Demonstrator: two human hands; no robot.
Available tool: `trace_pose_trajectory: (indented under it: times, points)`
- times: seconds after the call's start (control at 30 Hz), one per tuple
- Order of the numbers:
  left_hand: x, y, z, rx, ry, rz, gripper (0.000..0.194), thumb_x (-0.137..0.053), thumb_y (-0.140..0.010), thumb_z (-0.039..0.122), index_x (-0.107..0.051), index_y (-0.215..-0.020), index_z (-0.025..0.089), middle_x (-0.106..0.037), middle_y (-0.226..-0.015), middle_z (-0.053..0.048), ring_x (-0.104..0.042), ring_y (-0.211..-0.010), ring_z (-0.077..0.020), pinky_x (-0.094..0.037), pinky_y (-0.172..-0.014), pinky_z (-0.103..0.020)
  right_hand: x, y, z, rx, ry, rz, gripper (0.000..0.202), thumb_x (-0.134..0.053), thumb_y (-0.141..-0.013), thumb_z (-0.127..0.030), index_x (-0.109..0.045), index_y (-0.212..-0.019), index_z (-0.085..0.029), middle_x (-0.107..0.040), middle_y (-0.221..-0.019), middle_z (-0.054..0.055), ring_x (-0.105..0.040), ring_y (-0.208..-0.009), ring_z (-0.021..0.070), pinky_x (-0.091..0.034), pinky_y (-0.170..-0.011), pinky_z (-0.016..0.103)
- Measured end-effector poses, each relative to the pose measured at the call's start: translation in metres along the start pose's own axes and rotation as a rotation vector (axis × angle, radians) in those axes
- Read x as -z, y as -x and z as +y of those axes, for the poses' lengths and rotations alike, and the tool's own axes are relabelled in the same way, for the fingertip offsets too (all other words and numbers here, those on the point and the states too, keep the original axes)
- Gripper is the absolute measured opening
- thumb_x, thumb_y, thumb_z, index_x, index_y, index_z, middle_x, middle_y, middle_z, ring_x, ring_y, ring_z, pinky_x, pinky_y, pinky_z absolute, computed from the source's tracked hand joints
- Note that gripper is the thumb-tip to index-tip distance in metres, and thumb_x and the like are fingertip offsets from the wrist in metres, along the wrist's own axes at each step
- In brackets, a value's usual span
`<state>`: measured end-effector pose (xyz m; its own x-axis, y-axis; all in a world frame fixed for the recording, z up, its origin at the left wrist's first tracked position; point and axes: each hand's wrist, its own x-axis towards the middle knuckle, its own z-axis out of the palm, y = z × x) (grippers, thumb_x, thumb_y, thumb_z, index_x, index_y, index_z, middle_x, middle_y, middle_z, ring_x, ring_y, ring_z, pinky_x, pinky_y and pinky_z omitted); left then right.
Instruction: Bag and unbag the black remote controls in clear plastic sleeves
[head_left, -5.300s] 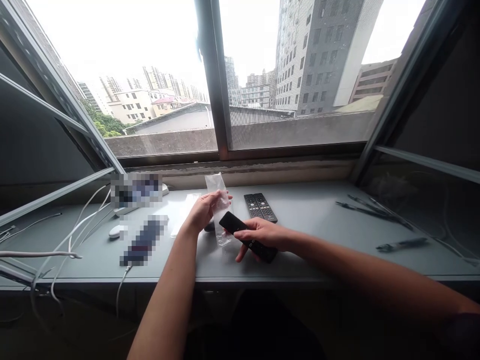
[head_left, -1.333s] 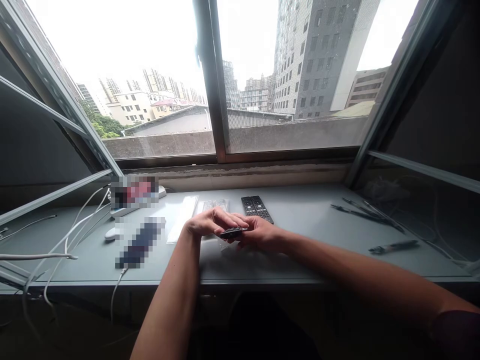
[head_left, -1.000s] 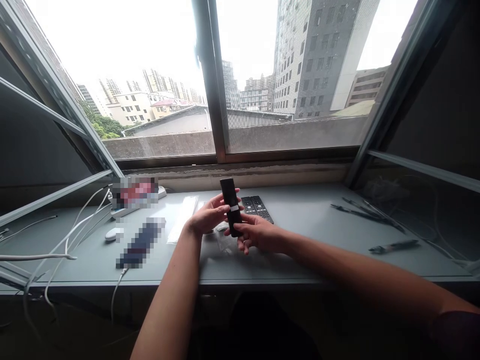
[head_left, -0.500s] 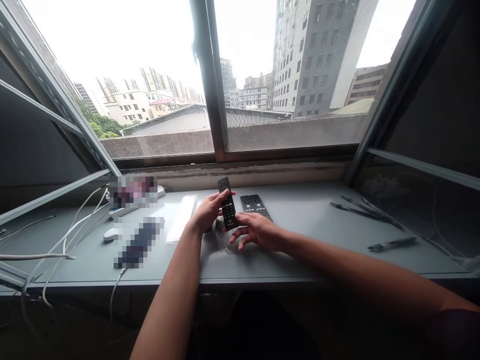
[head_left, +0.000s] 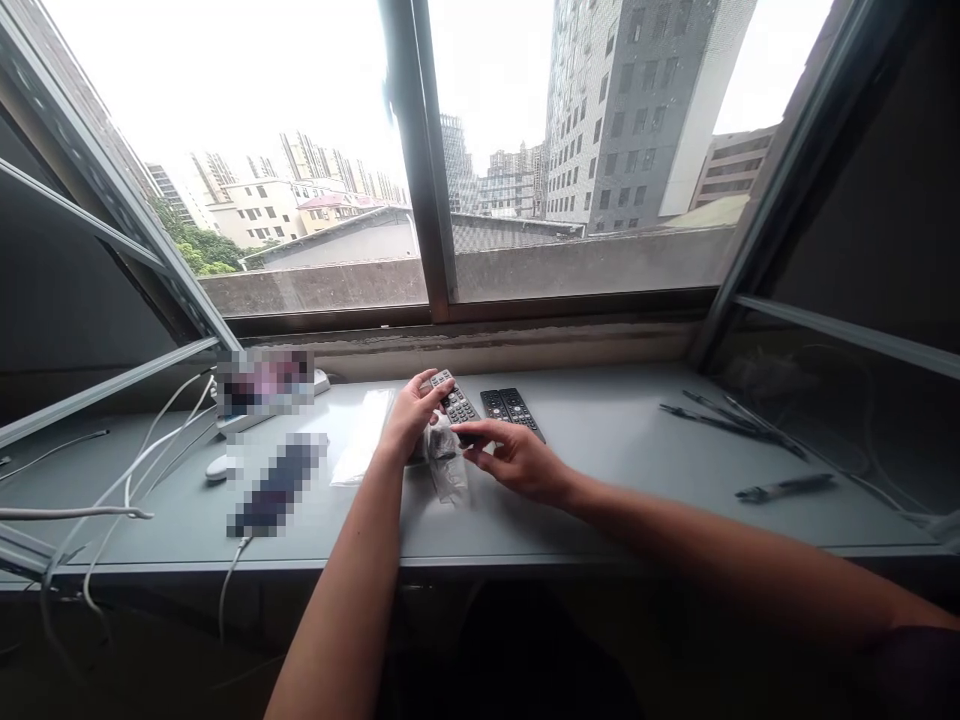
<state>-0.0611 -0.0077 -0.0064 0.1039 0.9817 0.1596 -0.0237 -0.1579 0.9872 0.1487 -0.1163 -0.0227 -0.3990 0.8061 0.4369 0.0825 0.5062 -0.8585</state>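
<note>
A dark remote control with pale buttons is held in my left hand, the thumb lying across its upper part. My right hand pinches the lower end of the same remote, with its fingers bent. Just below the remote, a crumpled clear plastic bag lies on the grey desk, partly behind my fingers. Two black remotes rest side by side on the desk, right of the held one. Flat white plastic sleeves lie to the left of my left hand.
On the left are a white power strip, white cables, a small white object and a blurred-out dark item. Several pens lie on the right, with one marker nearer the front. A window stands behind the desk.
The held remote has tilted, its buttons now catching the light and its lower end further right. My right hand's fingers have closed in at that end, and more of the clear bag shows.
</note>
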Motion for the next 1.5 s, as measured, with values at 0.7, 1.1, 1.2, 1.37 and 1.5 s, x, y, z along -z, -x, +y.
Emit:
trace_pose_trajectory:
  times: [0.7,1.1,1.2,1.37,1.5]
  points:
    - [0.008,-0.004,-0.014,-0.239,-0.770,0.320,0.025,-0.060,-0.102,0.040,-0.079,-0.099,0.022,-0.080,-0.078,-0.006,-0.073,-0.074,-0.0244,-0.049,-0.079,-0.035,0.031,-0.012,0.042,0.395,0.837,-0.080,0.028,-0.083,-0.100,-0.029,-0.084,-0.127,-0.027,-0.064,-0.090,0.005,-0.055,-0.086,0.0225,-0.051,-0.075,0.034]
    - [0.008,-0.001,-0.011,-0.262,-0.755,0.329,0.024,-0.060,-0.102,0.039,-0.078,-0.099,0.023,-0.079,-0.077,-0.005,-0.073,-0.074,-0.0241,-0.049,-0.079,-0.035,0.029,-0.011,0.029,0.451,0.817,-0.111,0.023,-0.087,-0.094,-0.034,-0.086,-0.115,-0.023,-0.074,-0.107,0.012,-0.061,-0.107,0.0309,-0.058,-0.096,0.050]
    - [0.008,0.000,-0.010,-0.266,-0.746,0.334,0.025,-0.060,-0.102,0.039,-0.078,-0.099,0.022,-0.079,-0.077,-0.005,-0.073,-0.072,-0.0236,-0.050,-0.078,-0.035,0.026,-0.009,0.024,0.529,0.776,-0.166,0.009,-0.081,-0.098,-0.026,-0.086,-0.106,-0.025,-0.076,-0.128,0.013,-0.057,-0.133,0.0360,-0.054,-0.110,0.058]
    - [0.008,-0.001,-0.012,-0.264,-0.750,0.328,0.025,-0.059,-0.102,0.039,-0.077,-0.095,0.023,-0.079,-0.076,-0.005,-0.073,-0.072,-0.0232,-0.050,-0.078,-0.035,0.019,-0.007,0.022,0.594,0.729,-0.323,0.017,-0.074,-0.099,-0.015,-0.085,-0.108,-0.024,-0.074,-0.146,0.009,-0.041,-0.160,0.0376,-0.041,-0.126,0.066]
    - [0.008,-0.002,-0.014,-0.272,-0.754,0.317,0.026,-0.058,-0.102,0.039,-0.078,-0.096,0.023,-0.079,-0.076,-0.004,-0.073,-0.072,-0.0227,-0.050,-0.078,-0.034,0.016,-0.008,0.025,0.608,0.677,-0.304,0.028,-0.067,-0.099,-0.007,-0.081,-0.119,-0.022,-0.079,-0.138,0.010,-0.053,-0.149,0.0351,-0.048,-0.122,0.062]
